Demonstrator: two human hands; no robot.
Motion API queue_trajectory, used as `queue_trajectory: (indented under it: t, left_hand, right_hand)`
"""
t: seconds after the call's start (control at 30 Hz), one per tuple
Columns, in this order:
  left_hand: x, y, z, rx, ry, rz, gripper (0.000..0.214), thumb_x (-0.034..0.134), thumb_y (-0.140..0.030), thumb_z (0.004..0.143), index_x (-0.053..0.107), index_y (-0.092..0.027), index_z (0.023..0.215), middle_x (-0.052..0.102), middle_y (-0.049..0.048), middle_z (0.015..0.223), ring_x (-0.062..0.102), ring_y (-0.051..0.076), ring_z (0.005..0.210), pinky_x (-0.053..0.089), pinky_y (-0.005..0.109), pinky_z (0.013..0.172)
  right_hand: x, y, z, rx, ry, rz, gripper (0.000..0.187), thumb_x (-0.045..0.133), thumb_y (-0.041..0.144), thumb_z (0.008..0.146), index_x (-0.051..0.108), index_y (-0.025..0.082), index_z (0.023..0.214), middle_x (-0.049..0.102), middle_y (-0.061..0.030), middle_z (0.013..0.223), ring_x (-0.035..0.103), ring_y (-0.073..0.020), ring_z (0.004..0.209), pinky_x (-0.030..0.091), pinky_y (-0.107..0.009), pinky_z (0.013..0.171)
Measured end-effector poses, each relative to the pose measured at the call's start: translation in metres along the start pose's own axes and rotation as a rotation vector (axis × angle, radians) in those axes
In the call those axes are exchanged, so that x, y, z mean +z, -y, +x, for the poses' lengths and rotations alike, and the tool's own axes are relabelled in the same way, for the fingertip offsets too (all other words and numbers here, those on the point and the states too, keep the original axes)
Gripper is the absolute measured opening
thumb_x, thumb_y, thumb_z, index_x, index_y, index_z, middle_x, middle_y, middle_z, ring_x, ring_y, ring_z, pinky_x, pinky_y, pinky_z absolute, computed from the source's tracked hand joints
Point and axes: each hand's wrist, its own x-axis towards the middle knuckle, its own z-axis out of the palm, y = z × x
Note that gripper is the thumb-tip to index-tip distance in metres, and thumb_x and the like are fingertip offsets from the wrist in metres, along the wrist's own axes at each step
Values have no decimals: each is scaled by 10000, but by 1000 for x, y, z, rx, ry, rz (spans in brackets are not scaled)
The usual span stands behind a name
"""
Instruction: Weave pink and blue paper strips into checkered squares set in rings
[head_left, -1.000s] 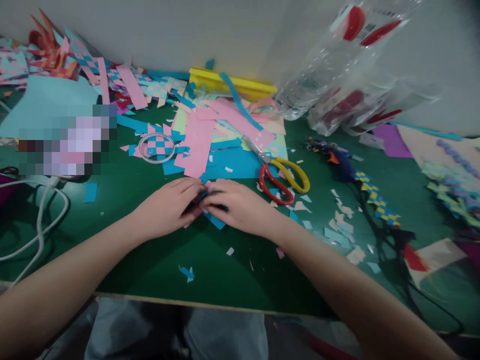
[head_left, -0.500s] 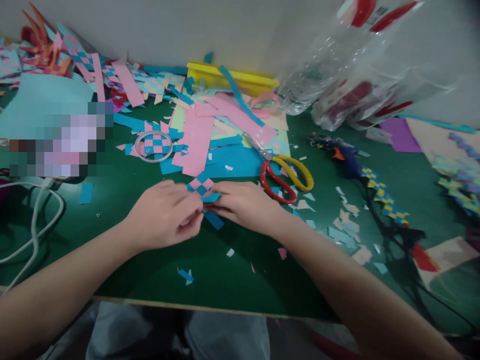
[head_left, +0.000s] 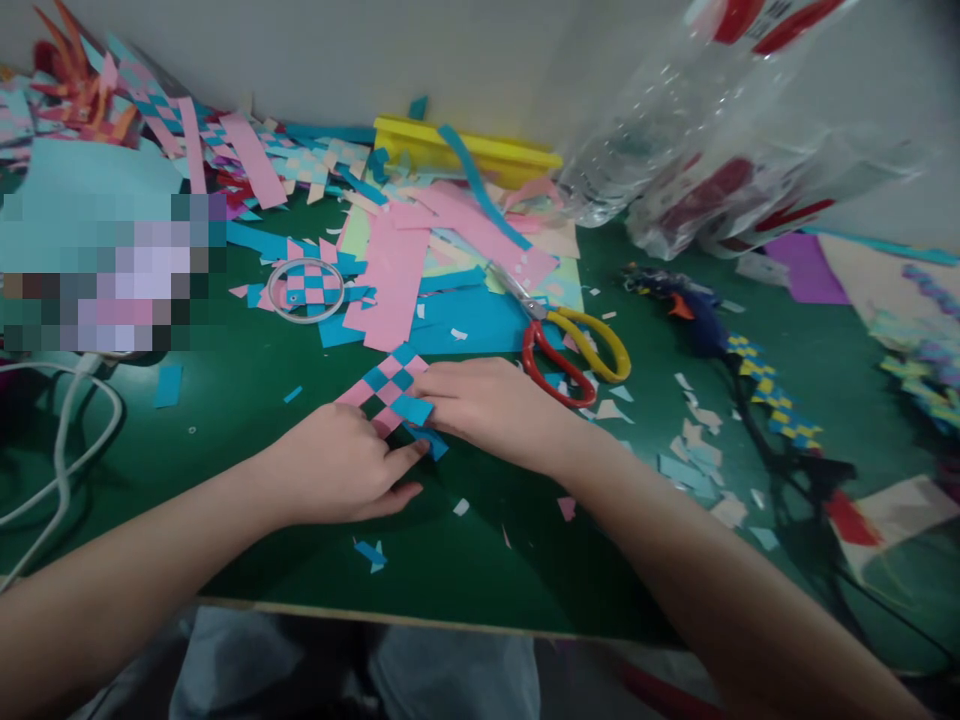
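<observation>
A checkered weave of pink and blue paper strips [head_left: 390, 383] lies on the green table between my hands. My right hand [head_left: 491, 408] grips its right edge, fingertips beside a folded blue strip end [head_left: 412, 409]. From the left, my left hand [head_left: 349, 465] reaches over the lower pink strips. Its thumb and forefinger are spread apart, with one fingertip touching a blue strip [head_left: 439, 447] below the weave; its other fingers are hidden. Behind my right hand lie scissors [head_left: 535, 308] with one red and one yellow handle.
A clear ring [head_left: 306, 320] rests on another checkered piece. Pink sheets [head_left: 394, 285] and a yellow tray-like piece [head_left: 465, 150] are behind. A white cable [head_left: 64, 470] curls at left; plastic bags [head_left: 675, 200] stand back right. Paper scraps [head_left: 701, 450] lie at right.
My left hand has moved down from the weave and its fingers have spread, uncovering more pink strips. My right hand stays at the right edge.
</observation>
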Motion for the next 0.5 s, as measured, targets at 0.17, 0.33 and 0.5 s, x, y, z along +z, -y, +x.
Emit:
queue_trajectory:
  t: [0.17, 0.33, 0.5]
  left_hand:
    - [1, 1, 1, -12, -15, -20, 346, 450, -380, 891, 683, -153, 1009, 621, 58, 597, 569, 168, 486, 445, 291, 498]
    - [1, 2, 1, -21, -10, -36, 318, 500, -392, 865, 688, -171, 994, 625, 47, 604, 577, 157, 499, 428, 265, 488]
    - [0, 3, 2, -26, 0, -52, 301, 491, -378, 869, 684, -173, 977, 621, 42, 600, 593, 176, 510, 422, 274, 465]
  right_hand:
    - [0, 1, 1, -50, -16, -69, 250, 444, 128, 931, 659, 178, 813, 687, -35, 944, 582, -152, 921, 431, -260, 633]
    - [0, 2, 0, -86, -22, -119, 236, 460, 108, 913, 647, 162, 781, 686, -34, 926, 581, -160, 892, 421, -266, 601]
    - [0, 3, 0, -85, 26, -118, 198, 468, 112, 909, 651, 151, 843, 678, -42, 994, 580, -171, 915, 435, -272, 601]
